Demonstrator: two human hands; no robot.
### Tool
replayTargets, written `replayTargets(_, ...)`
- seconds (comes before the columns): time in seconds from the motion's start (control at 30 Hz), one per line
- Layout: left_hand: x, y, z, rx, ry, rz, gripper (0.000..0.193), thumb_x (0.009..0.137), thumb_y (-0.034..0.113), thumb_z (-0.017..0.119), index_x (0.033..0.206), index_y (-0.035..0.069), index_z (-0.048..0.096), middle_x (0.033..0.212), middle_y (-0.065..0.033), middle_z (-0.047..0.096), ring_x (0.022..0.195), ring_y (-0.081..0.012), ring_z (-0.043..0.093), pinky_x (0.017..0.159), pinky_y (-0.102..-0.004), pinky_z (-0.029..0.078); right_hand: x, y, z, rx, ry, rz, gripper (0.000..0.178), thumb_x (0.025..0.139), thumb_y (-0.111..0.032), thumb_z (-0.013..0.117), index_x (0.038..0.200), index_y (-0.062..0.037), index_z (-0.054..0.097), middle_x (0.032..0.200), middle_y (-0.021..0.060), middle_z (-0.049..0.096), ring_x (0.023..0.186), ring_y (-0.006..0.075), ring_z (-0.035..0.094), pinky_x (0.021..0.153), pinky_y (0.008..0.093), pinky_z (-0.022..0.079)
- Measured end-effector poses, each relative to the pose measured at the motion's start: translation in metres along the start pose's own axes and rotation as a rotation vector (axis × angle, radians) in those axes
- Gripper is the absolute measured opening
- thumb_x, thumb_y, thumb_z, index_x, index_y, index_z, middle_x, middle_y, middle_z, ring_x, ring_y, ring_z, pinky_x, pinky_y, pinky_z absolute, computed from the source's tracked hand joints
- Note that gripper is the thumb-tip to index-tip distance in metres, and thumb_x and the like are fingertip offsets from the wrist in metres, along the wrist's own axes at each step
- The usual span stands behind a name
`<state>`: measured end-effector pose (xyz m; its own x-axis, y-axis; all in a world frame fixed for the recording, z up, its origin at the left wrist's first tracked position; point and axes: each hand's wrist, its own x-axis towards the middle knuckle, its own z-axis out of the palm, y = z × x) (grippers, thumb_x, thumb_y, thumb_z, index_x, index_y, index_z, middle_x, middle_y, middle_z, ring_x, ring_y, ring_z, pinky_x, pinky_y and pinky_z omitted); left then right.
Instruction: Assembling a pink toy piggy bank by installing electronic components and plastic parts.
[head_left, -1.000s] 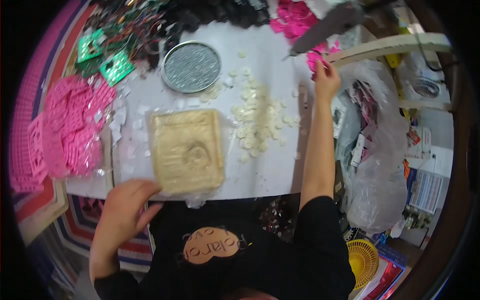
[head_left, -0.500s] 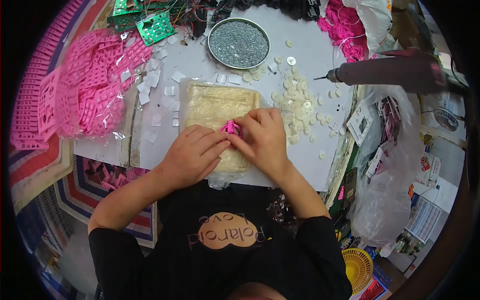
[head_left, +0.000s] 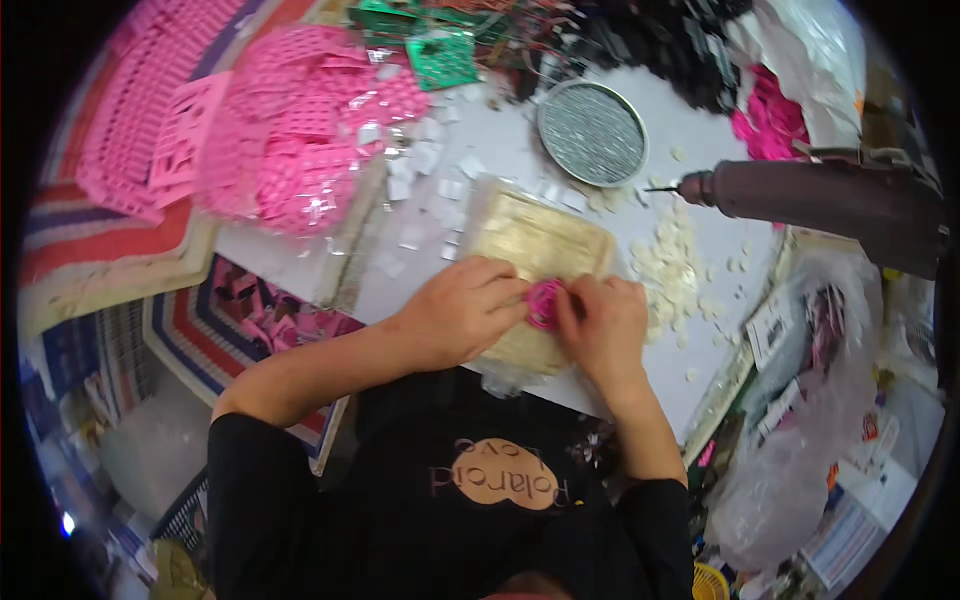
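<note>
A small bright pink round plastic part (head_left: 543, 303) sits between my two hands, above a yellowish block wrapped in clear plastic (head_left: 545, 235). My left hand (head_left: 465, 312) is closed, its fingertips pinching the part's left edge. From the other side, my right hand (head_left: 605, 330) grips it with thumb and curled fingers. The part's surface is blurred and partly covered by fingertips, so its details cannot be made out. Just right of the block lies a scatter of small off-white discs (head_left: 668, 270).
A power screwdriver (head_left: 800, 195) juts in from the right, its bit near a round dish (head_left: 645, 150) full of small metal screws. Clear bags of pink keypad-like parts (head_left: 310, 130) lie left. Green circuit boards (head_left: 442, 60) and black parts (head_left: 660, 45) are at the back.
The whole view has swung, so the table appears shifted right and tilted. The pink part has turned between my fingers and shows a rounder face. Both hands still hold it.
</note>
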<state>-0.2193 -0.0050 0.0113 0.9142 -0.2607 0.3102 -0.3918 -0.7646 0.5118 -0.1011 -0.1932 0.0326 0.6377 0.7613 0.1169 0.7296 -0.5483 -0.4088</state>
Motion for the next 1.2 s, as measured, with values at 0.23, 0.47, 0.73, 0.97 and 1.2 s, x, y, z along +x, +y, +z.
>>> replayTargets(0.23,0.009,0.013,-0.022,0.258,-0.162,0.003,0.036,0.077,0.017,0.07,0.113,0.011,0.068,0.135,-0.0115,0.055,0.127,-0.0285,0.049,0.105,-0.0435,0.041,-0.004,0.003,0.007,-0.063,0.073,-0.077,0.01,0.083,-0.017,0.071,0.084,-0.0105,0.063,0.069,0.0053,0.062,0.067,0.0253,0.056,0.073,0.0402,0.037)
replayTargets(0.47,0.022,-0.034,-0.112,0.007,-0.008,-0.297,0.04,0.084,0.019,0.067,0.122,0.009,0.064,0.122,-0.0131,0.065,0.112,-0.0308,0.062,0.099,-0.0427,0.047,-0.003,0.016,-0.017,0.192,-0.03,-0.059,0.023,0.08,-0.019,0.077,0.098,-0.0084,0.067,0.07,0.0014,0.063,0.064,0.0218,0.056,0.071,0.0385,0.039)
replayTargets(0.73,-0.137,-0.279,-0.33,0.524,0.275,-1.329,0.128,0.06,0.067,0.082,0.15,-0.006,0.028,0.142,-0.0317,0.046,0.132,-0.0404,0.047,0.109,-0.0413,0.041,-0.019,0.028,-0.031,0.331,0.085,-0.044,0.025,0.076,-0.005,0.075,0.099,-0.0061,0.068,0.072,0.0034,0.061,0.064,0.0202,0.053,0.073,0.0353,0.041)
replayTargets(0.97,-0.178,-0.325,-0.331,0.796,-0.344,-1.662,0.104,0.077,0.068,0.069,0.148,-0.002,0.038,0.149,-0.023,0.043,0.132,-0.0373,0.048,0.103,-0.0446,0.046,-0.036,0.061,-0.042,0.256,0.189,-0.063,0.017,0.077,-0.006,0.074,0.093,-0.0049,0.069,0.074,0.007,0.064,0.067,0.0257,0.058,0.069,0.0387,0.044)
replayTargets(1.2,-0.205,-0.298,-0.339,0.878,0.121,-1.395,0.091,0.084,0.057,0.066,0.148,-0.002,0.037,0.149,-0.0223,0.042,0.129,-0.0351,0.05,0.101,-0.0423,0.047,-0.079,0.124,-0.093,0.207,0.291,0.203,0.014,0.08,-0.011,0.072,0.094,-0.0066,0.071,0.074,0.0065,0.066,0.068,0.0211,0.064,0.065,0.0324,0.048)
